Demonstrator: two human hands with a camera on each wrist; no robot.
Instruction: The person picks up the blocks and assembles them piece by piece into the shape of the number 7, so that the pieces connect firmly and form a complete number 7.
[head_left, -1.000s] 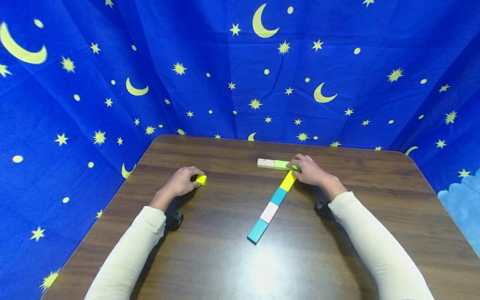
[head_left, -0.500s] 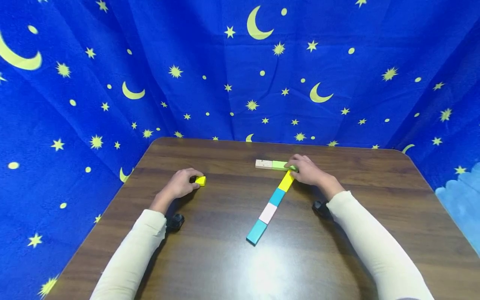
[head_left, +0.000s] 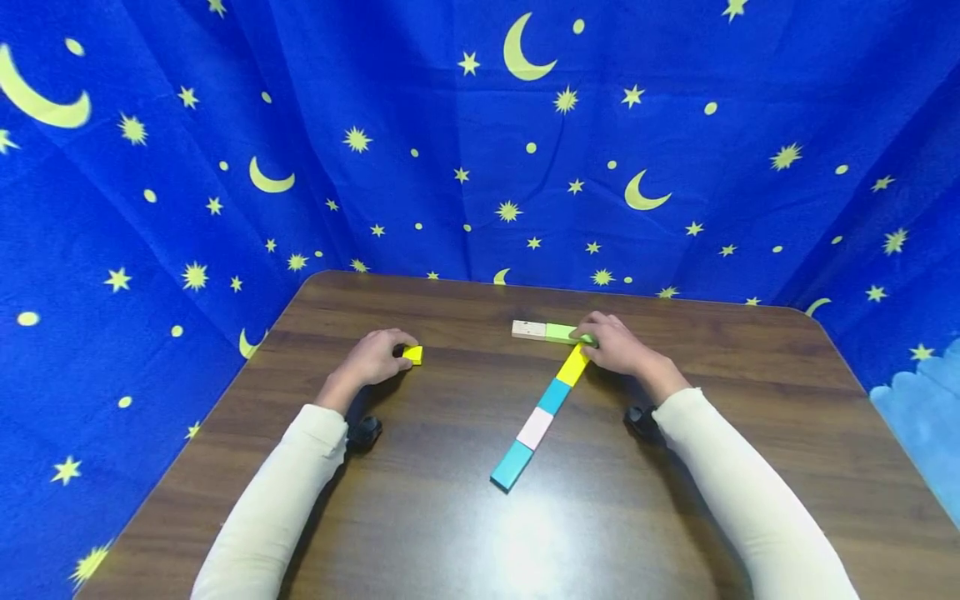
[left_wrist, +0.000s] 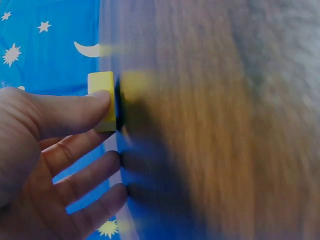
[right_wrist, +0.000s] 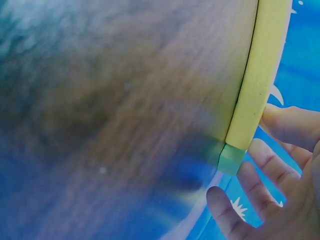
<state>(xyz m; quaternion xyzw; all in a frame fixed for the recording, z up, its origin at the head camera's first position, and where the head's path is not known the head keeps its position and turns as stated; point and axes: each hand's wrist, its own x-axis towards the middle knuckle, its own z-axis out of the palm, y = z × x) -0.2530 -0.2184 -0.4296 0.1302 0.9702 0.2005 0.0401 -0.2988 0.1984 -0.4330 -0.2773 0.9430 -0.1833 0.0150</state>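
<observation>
My left hand (head_left: 372, 357) pinches a yellow block (head_left: 413, 356) between thumb and fingers, low over the table's left half. In the left wrist view, the thumb lies across this yellow block (left_wrist: 102, 80). My right hand (head_left: 615, 343) touches the junction of a light green block (head_left: 559, 332) and a long yellow block (head_left: 572, 367). In the right wrist view, its thumb is against the yellow block (right_wrist: 255, 85) and fingertips are by the green end (right_wrist: 231, 159). A speckled pale block (head_left: 529, 329) adjoins the green one. Fingers cover the green block's right end.
From the yellow block a slanting row runs toward me: a blue block (head_left: 554, 396), a pale pink block (head_left: 535, 428) and another blue block (head_left: 512, 465). The brown wooden table (head_left: 420, 500) ends at a blue star-and-moon curtain (head_left: 420, 108).
My left hand has moved slightly to the right over the last half second, carrying the yellow block. The right hand stays at the junction, and the row of blocks looks unchanged.
</observation>
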